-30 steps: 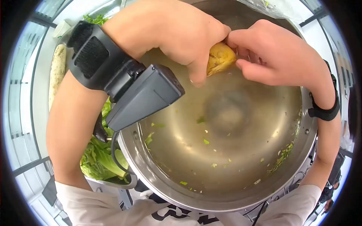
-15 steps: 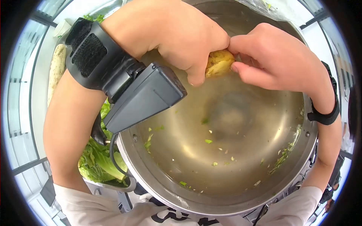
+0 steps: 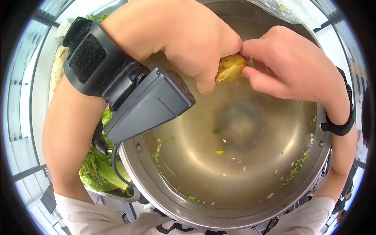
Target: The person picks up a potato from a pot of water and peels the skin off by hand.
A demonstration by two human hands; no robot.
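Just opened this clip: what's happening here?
A person has a potato over a large metal pot of murky water. The left hand grips it, while the right hand has its thumb and forefinger at the potato's other end; whether they pinch it is unclear. Green scraps float in the water. Leafy greens sit left of the pot, and a clear plastic bag lies by its far edge.

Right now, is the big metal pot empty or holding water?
The pot holds water: green scraps float in it, some gathered along the side. How deep, I cannot tell.
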